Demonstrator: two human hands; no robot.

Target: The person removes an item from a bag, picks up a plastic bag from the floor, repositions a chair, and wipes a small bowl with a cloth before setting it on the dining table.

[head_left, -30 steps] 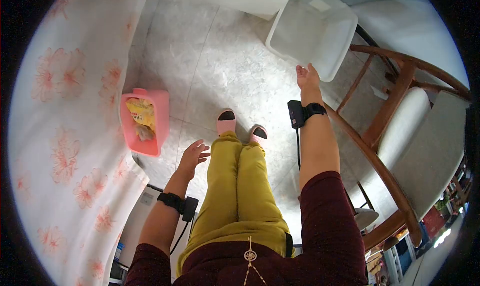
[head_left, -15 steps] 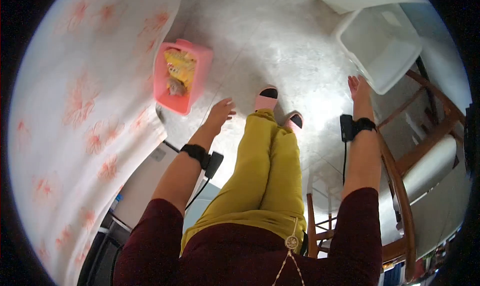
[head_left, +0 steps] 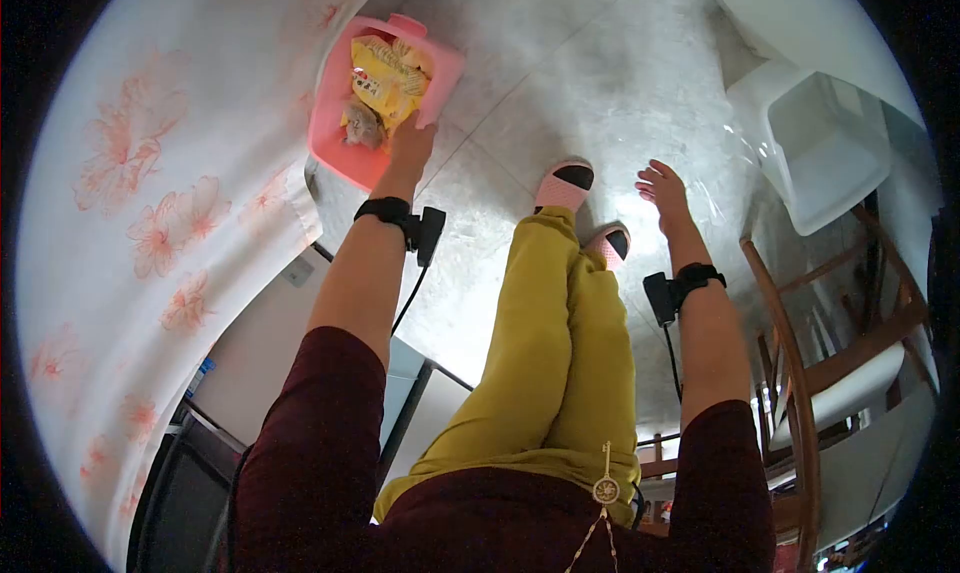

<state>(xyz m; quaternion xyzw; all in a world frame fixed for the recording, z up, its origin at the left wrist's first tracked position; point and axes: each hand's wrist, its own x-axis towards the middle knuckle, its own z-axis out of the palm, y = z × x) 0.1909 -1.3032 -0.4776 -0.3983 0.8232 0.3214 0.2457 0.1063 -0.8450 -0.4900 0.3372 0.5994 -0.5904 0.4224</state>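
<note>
My left hand (head_left: pixel 411 149) is at the near right rim of a pink plastic bin (head_left: pixel 442 71), thumb toward the inside and fingers along the outer wall, closed on the rim. Inside the bin lie a yellow printed plastic packet (head_left: pixel 385 81) and a small greyish crumpled lump (head_left: pixel 362 126) whose kind I cannot make out. My right hand (head_left: pixel 663 190) hangs in the air over the floor with its fingers apart, holding nothing. To its right is a white plastic bin (head_left: pixel 815 163).
A white cloth with coral flowers (head_left: pixel 160 213) hangs along the left. Brown wooden chairs (head_left: pixel 795 373) stand on the right. My pink slippers (head_left: pixel 563 186) are on the grey shiny floor (head_left: pixel 500 93).
My left hand has moved forward and taken hold of the pink bin's rim. My right hand has shifted left, away from the white bin. The view has turned slightly.
</note>
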